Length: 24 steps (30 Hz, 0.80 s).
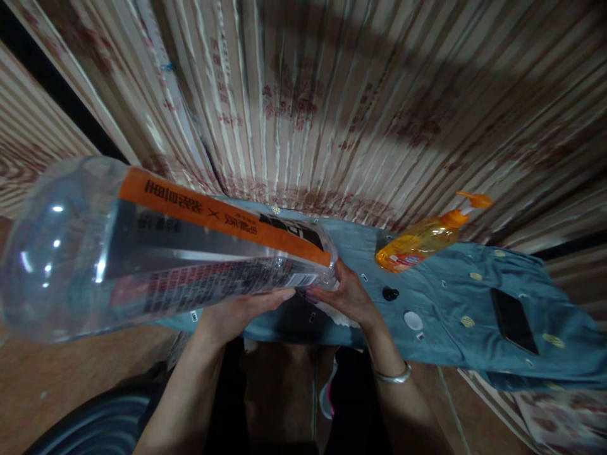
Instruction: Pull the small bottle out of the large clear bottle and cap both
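A large clear plastic bottle (199,253) with an orange and black label is tipped on its side, its broad rounded end at the far left. My left hand (246,309) supports it from below, fingers closed against its lower side. At the narrower right end, my right hand (348,294) is wrapped round the bottle, partly hidden by it. Something white and crumpled (336,314) shows under my right hand. To the right, a pump bottle (417,243) of orange liquid stands on the blue-green cloth (455,303). A small black cap (391,293) and a white round lid (413,320) lie nearer.
A dark phone (515,321) lies on the right part of the cloth. Pleated patterned curtains (303,114) hang behind the surface. A dark ribbed round object (99,420) is on the floor at the lower left. My legs are below the near edge.
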### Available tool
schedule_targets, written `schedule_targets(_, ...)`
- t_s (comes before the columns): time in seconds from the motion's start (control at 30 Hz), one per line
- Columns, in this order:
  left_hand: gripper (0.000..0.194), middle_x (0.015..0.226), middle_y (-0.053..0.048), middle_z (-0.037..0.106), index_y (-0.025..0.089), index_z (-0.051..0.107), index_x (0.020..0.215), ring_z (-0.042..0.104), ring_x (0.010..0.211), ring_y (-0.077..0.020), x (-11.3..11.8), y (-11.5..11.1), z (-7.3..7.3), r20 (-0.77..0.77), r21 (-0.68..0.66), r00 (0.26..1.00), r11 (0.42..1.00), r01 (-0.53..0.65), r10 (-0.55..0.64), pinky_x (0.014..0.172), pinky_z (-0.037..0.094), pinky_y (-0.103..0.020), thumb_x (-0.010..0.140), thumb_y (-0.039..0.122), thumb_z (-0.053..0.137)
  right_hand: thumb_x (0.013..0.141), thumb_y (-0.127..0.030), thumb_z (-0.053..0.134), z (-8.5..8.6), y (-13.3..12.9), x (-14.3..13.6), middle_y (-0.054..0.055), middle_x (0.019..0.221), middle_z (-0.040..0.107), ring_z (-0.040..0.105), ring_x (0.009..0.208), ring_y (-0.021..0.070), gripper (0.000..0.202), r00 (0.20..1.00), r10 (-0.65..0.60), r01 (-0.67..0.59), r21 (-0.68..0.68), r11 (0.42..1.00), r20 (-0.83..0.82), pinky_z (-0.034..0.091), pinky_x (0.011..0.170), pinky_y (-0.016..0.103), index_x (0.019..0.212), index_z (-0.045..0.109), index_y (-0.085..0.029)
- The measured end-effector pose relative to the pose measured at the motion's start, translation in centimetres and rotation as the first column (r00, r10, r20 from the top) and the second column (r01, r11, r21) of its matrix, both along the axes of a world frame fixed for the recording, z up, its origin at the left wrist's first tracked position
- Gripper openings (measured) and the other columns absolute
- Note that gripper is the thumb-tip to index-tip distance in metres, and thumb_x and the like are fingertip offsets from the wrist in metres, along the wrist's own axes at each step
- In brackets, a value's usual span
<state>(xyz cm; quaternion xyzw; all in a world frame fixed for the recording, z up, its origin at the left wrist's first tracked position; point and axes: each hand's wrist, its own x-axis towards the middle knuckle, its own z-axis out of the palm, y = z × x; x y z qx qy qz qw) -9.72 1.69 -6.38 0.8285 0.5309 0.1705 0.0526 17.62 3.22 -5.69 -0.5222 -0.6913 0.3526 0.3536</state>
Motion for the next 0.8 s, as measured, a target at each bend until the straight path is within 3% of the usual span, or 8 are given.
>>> schedule_targets(0.1, 0.041, 0.121, -0.003, 0.074, 0.025, 0.07, 0.119, 0.058, 0.131, -0.0247, 0.7, -0.2, 0.5, -0.001, 0.013, 1.0, 1.0, 0.009, -0.009, 0.094, 0.057, -0.036, 0.088, 0.032, 0.044, 0.072, -0.038, 0.078, 0.1, 0.0, 0.0, 0.008, 0.112, 0.072, 0.069, 0.098, 0.0265, 0.059, 1.0, -0.011, 0.011, -0.003, 1.0, 0.009, 0.054, 0.087, 0.041, 0.123, 0.056, -0.019)
schedule_targets(0.17, 0.039, 0.119, 0.001, 0.075, 0.028, 0.068, 0.123, 0.062, 0.127, -0.0199, 1.7, -0.4, 1.1, 0.016, -0.002, 0.999, 0.999, 0.048, -0.048, 0.098, 0.056, -0.032, 0.092, 0.029, 0.046, 0.071, -0.038, 0.078, 0.0, 0.0, 0.0, 0.008, 0.111, 0.072, 0.069, 0.097, 0.0264, 0.058, 1.0, -0.011, 0.011, 0.002, 1.0, 0.001, 0.055, 0.087, 0.042, 0.122, 0.056, -0.019)
schedule_targets(0.27, 0.04, 0.109, 0.0, 0.079, 0.025, 0.071, 0.119, 0.07, 0.113, -0.0188, 2.9, -0.7, 2.4, 0.064, -0.051, 0.994, 0.994, 0.094, -0.091, 0.096, 0.058, -0.031, 0.096, 0.026, 0.039, 0.071, -0.037, 0.079, -0.2, 0.0, 0.0, 0.007, 0.109, 0.073, 0.069, 0.095, 0.0261, 0.056, 1.0, -0.009, 0.01, 0.019, 1.0, -0.012, 0.056, 0.086, 0.042, 0.121, 0.058, -0.02)
schedule_targets(0.37, 0.04, 0.106, -0.001, 0.08, 0.022, 0.076, 0.11, 0.074, 0.104, -0.019, 3.3, -0.9, 3.5, 0.284, -0.212, 0.959, 0.974, 0.083, -0.02, 0.096, 0.057, -0.03, 0.097, 0.029, 0.038, 0.071, -0.037, 0.08, -0.3, 0.1, 0.1, 0.007, 0.11, 0.073, 0.069, 0.096, 0.0257, 0.057, 1.0, -0.008, 0.008, 0.027, 1.0, -0.017, 0.056, 0.086, 0.041, 0.121, 0.058, -0.02)
schedule_targets(0.47, 0.041, 0.099, -0.003, 0.081, 0.02, 0.077, 0.105, 0.075, 0.099, -0.0216, 3.4, -0.9, 4.6, 0.332, -0.234, 0.942, 0.971, 0.044, 0.037, 0.093, 0.058, -0.031, 0.094, 0.041, 0.043, 0.071, -0.036, 0.079, -0.3, 0.1, 0.1, 0.007, 0.11, 0.073, 0.069, 0.096, 0.0248, 0.056, 1.0, -0.004, 0.005, 0.018, 1.0, -0.029, 0.055, 0.087, 0.039, 0.12, 0.059, -0.02)
schedule_targets(0.53, 0.046, 0.09, -0.007, 0.081, 0.019, 0.078, 0.091, 0.076, 0.09, -0.0252, 3.6, -0.9, 5.4, 0.374, -0.209, 0.914, 0.974, -0.081, 0.157, 0.089, 0.06, -0.034, 0.087, 0.055, 0.05, 0.071, -0.037, 0.079, -0.2, 0.1, 0.0, 0.007, 0.11, 0.072, 0.07, 0.097, 0.0246, 0.056, 0.999, -0.002, 0.002, 0.016, 1.0, -0.037, 0.055, 0.087, 0.039, 0.12, 0.059, -0.019)
schedule_targets(0.67, 0.061, 0.086, -0.01, 0.08, 0.021, 0.078, 0.08, 0.075, 0.088, -0.0276, 4.3, -0.9, 7.0, 0.476, -0.262, 0.863, 0.964, -0.043, 0.167, 0.09, 0.06, -0.039, 0.083, 0.068, 0.04, 0.07, -0.038, 0.08, -0.4, 0.1, 0.0, 0.007, 0.111, 0.072, 0.069, 0.098, 0.025, 0.058, 1.0, -0.01, 0.011, 0.017, 1.0, -0.027, 0.055, 0.088, 0.04, 0.12, 0.058, -0.019)
schedule_targets(0.8, 0.064, 0.085, -0.01, 0.08, 0.022, 0.079, 0.079, 0.075, 0.085, -0.0268, 4.3, -1.0, 6.6, 0.501, -0.29, 0.849, 0.957, -0.019, 0.169, 0.091, 0.06, -0.039, 0.082, 0.072, 0.039, 0.07, -0.039, 0.08, -0.7, 0.1, 0.1, 0.007, 0.11, 0.073, 0.069, 0.097, 0.0256, 0.059, 1.0, -0.018, 0.018, 0.01, 1.0, -0.013, 0.055, 0.087, 0.04, 0.121, 0.058, -0.02)
